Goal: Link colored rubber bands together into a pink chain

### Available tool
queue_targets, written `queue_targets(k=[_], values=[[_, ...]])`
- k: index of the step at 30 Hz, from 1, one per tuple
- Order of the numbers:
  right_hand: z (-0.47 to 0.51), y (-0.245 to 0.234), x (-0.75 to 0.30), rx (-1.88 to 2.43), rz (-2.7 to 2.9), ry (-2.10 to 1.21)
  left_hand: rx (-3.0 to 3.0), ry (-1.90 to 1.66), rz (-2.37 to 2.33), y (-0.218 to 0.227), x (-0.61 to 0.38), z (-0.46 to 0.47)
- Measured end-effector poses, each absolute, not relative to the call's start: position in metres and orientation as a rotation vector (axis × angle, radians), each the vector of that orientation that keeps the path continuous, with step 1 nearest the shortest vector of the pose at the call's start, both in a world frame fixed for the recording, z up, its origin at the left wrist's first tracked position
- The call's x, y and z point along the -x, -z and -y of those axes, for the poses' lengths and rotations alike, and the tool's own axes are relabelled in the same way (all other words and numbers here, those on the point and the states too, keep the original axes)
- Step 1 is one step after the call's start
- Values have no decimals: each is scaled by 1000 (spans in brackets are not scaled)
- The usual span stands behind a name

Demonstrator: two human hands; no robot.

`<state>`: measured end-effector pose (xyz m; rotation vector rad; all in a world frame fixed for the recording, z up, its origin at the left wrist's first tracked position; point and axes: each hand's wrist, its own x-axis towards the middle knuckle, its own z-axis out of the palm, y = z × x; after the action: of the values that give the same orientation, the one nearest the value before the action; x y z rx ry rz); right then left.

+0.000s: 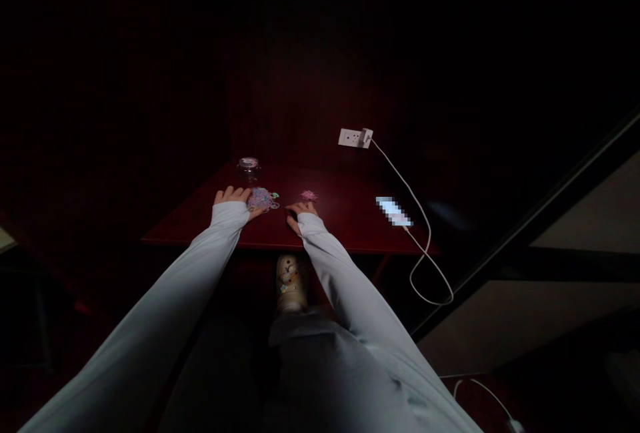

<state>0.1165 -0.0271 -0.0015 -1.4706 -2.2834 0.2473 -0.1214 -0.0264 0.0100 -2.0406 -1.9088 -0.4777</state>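
Note:
My left hand lies on a dark red table, fingers stretched out, touching a pile of small colourful loops or bands. My right hand rests on the table a little to the right, fingers curled, just below a small pink cluster. Whether its fingers hold anything is too dark and small to make out. Both arms wear pale long sleeves.
A small clear jar stands at the table's far edge. A phone lies at the right, its white cable running to a wall socket. My shoe shows under the table. The room is very dark.

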Motion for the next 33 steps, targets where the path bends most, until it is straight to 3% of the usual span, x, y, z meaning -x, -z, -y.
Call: queue_targets(k=[22,33], values=[[17,5,-122,1478,2176,-319,2004,841,2114,-16,126,19],[9,9,-122,1492,2136,-328,1969,835,2097,-6,132,16]])
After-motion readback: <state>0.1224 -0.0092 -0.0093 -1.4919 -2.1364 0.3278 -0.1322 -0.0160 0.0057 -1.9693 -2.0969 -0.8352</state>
